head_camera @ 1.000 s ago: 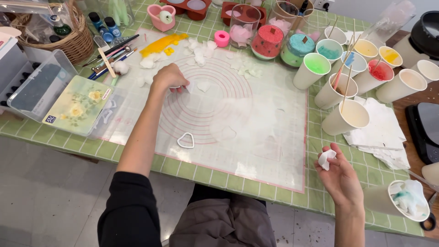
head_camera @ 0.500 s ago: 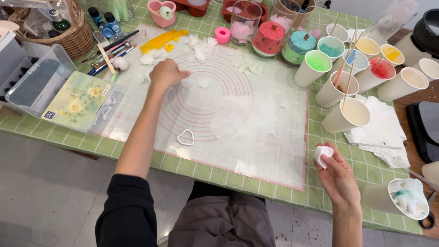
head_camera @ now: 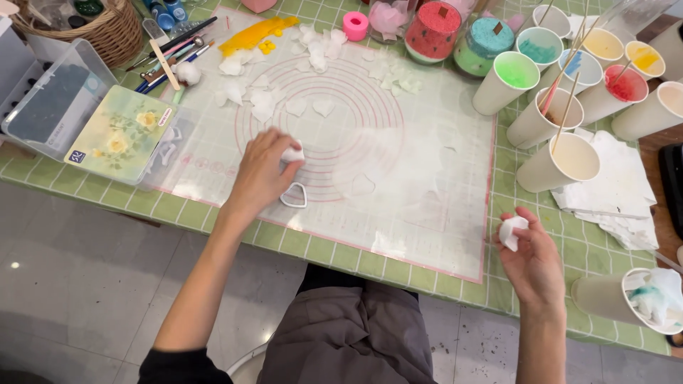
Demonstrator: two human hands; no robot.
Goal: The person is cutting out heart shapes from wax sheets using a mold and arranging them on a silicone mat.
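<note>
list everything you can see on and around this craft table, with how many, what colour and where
silicone mat: one, clear with pink rings, table centre
heart cutter: one, white, on mat by left hand
heart cut-outs: many, white, mat's far left
paper cups: about eight, white with green, teal, yellow, red or pale contents, far right
paper cup: one, stuffed with stained wipes, near right edge
jars: two, red and teal tops, far centre
plastic box: one, clear, left
floral card: one, yellow-green, on box
basket: one, wicker, far left
tissues: pile, white, right
left hand: pinches a white lump
right hand: holds a white lump
</note>
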